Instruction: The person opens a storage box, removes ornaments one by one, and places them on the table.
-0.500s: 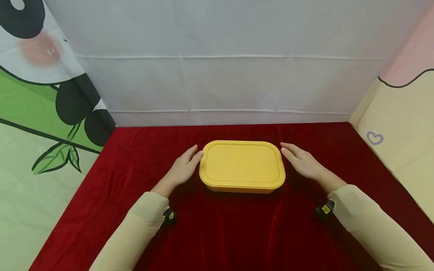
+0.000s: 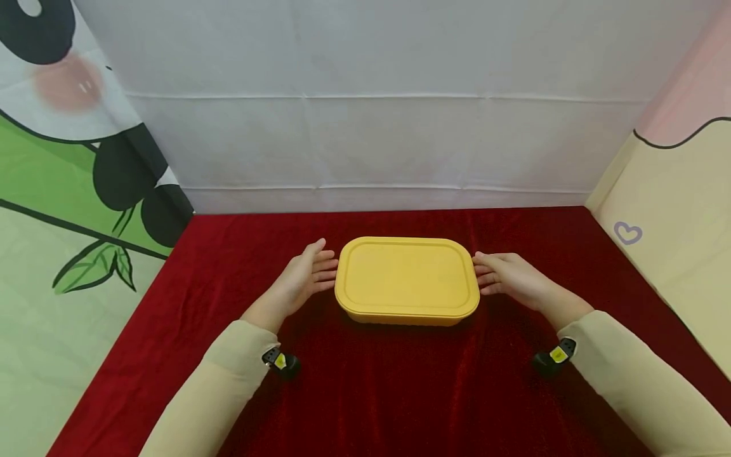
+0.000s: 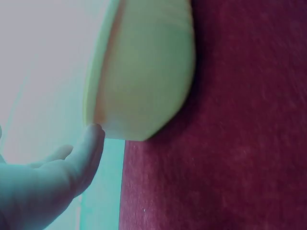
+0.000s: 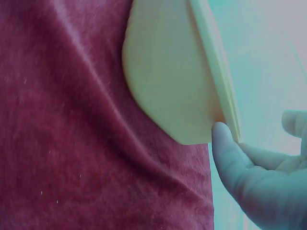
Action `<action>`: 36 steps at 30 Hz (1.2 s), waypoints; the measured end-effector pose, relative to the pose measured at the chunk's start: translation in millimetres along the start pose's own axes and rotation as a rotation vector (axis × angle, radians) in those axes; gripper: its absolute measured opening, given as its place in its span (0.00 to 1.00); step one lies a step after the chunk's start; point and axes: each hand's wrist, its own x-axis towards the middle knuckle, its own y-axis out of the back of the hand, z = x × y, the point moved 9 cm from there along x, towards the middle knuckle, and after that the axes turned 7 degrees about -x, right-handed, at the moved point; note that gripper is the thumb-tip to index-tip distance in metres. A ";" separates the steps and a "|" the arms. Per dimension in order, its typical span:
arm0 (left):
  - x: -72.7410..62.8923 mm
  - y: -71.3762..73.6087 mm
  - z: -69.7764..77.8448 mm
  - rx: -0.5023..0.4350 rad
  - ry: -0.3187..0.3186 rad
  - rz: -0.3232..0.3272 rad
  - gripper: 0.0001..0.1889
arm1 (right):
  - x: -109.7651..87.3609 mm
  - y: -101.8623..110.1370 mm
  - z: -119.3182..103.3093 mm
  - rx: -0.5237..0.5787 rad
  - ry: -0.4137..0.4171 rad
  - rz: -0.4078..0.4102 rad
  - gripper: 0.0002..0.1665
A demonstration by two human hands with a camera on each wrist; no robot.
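A yellow rectangular container with rounded corners and its lid on sits on the red cloth in the head view. At its left end is my left hand, fingers extended toward the side and thumb raised. My right hand mirrors it at the right end, its fingers loosely bent, tips right at the side under the rim. In the left wrist view a fingertip meets the container's side just below the lid edge. The right wrist view has a fingertip likewise under the lid rim.
Red velvet cloth covers the table, with slight folds in front of the container. A white fabric backdrop hangs behind the far edge. Printed panels flank the table, green at left and cream at right.
Both hands have turned so their fingers point in lower at the container's ends, with the left thumb now up. The right hand's fingers have dropped toward the side. The container stays in place.
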 end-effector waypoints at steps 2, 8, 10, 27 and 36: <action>-1.3 0.6 0.0 -0.038 0.016 -0.006 0.39 | -1.2 -1.5 0.5 0.049 -0.018 -0.034 0.42; -2.7 -3.7 -1.4 -0.138 0.033 -0.020 0.40 | -4.2 2.2 0.2 0.106 -0.055 -0.055 0.42; -3.5 -7.0 -1.8 -0.149 0.033 -0.028 0.40 | -5.2 5.2 -0.2 0.099 -0.057 -0.047 0.43; -13.0 -15.4 13.0 -0.160 0.010 -0.014 0.39 | -14.3 10.0 -18.9 0.067 0.005 -0.033 0.41; -12.5 -4.3 15.9 -0.149 -0.008 0.010 0.38 | -11.6 7.5 -31.3 0.093 0.021 -0.023 0.39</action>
